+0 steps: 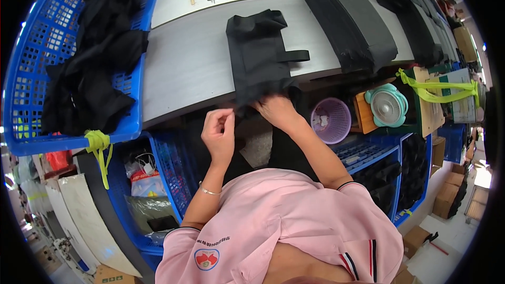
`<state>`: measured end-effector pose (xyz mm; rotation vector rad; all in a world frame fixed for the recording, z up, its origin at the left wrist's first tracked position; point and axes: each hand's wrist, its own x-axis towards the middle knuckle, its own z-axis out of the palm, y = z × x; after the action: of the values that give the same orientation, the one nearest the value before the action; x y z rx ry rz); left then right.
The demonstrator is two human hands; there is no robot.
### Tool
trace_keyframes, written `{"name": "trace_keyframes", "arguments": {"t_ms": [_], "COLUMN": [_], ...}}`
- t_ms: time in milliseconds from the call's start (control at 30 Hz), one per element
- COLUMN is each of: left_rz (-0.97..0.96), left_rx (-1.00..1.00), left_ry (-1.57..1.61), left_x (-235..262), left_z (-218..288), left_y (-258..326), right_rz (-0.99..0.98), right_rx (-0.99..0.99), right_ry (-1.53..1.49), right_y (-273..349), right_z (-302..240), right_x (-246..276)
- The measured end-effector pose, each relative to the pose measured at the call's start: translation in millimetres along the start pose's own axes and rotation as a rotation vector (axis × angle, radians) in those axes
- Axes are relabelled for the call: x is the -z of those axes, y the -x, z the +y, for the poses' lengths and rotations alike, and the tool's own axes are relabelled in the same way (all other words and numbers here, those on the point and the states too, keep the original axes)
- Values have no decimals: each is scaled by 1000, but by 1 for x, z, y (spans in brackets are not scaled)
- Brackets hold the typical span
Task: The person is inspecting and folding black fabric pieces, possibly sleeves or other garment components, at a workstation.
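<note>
Biggest of all, a grey table (184,68). At the left end, a blue crate (58,5) with a messy heap (100,73) of black cloth inside; can't tell if done or waiting. Over to the right, a tidy black pile (355,29) of many flat layers, maybe left to do. Past that, more black stacks (421,26). In the middle, the black piece (256,52), flat on the table, far end crumpled, near end just over the edge. Looks part done, with the near end maybe left. At that end, the right hand (278,110), touching, fingers hidden; can't tell how tight. Just beside, the left hand (218,129), fingers curled, tips close together; can't tell if holding anything. Smallest, a loop (297,56) sticking out on the right, already on, it seems.
</note>
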<state>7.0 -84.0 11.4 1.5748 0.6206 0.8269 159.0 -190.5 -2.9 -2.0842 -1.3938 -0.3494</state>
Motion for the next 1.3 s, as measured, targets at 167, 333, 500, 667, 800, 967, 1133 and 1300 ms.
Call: {"name": "trace_keyframes", "arguments": {"t_ms": [167,333,500,667,800,967,1133,1300], "left_rz": [-239,-676,-571,-541,-637,-378,-198,-324], "left_rx": [-331,-828,-856,-698,-585,-51,-110,-9], "left_ry": [-250,-713,-817,-963,-795,-12,-287,-106], "left_x": [1,-54,-63,-69,-85,-70,-22,2], "left_z": [5,-21,-42,-52,-26,-8,-32,-46], "left_y": [-48,-122,-147,-106,-52,-16,-58,-86], "right_rz": [-419,-368,290,319,653,737,1348,1906], "right_rx": [-222,-108,-315,-1122,-1078,-1241,-1362,-1301], "right_ry": [-13,-321,122,-1214,-1233,-1153,-1353,-967], "right_y": [13,39,87,105,117,223,406,601], "right_z": [-13,-28,-22,-12,0,24,9,-41], "right_x": [16,31,60,51,27,58,135,216]}}
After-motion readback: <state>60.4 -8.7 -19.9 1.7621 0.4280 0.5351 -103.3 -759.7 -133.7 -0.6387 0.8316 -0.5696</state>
